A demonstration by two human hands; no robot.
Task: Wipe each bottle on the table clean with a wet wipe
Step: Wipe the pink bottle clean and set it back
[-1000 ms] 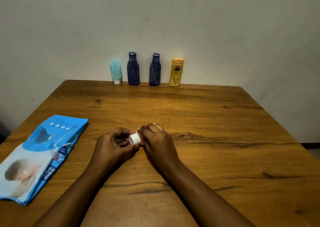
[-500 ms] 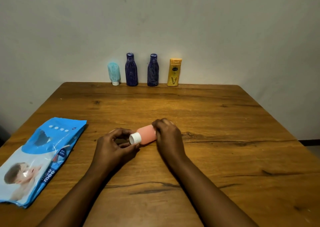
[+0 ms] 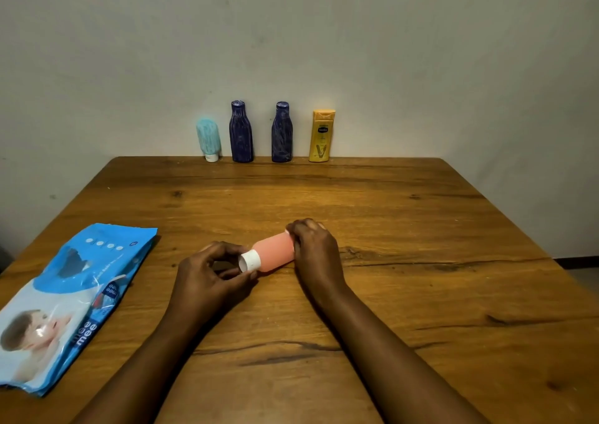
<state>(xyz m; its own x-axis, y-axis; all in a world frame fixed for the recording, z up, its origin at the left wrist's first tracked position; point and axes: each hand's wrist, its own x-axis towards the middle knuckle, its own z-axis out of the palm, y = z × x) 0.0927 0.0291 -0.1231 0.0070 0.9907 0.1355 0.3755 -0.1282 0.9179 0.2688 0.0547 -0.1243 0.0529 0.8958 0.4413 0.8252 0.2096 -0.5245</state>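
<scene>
- My left hand [image 3: 210,274] has its fingers curled round the cap [image 3: 249,260] of the pink bottle [image 3: 275,253], which lies sideways between my hands.
- My right hand [image 3: 316,250] grips its far end.
- Wipes pack [image 3: 74,294]: left of my left fingers.
- Teal bottle [image 3: 209,138], blue bottle [image 3: 241,132], second blue bottle [image 3: 282,132] and yellow bottle [image 3: 321,136]: well beyond my fingertips.

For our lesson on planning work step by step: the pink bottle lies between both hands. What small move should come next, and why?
Probably roll the pink bottle a little with the left hand, which pinches its white cap, so the right hand, curled round the far end, can rub a fresh side. The bottle lies on its side between them.
</scene>
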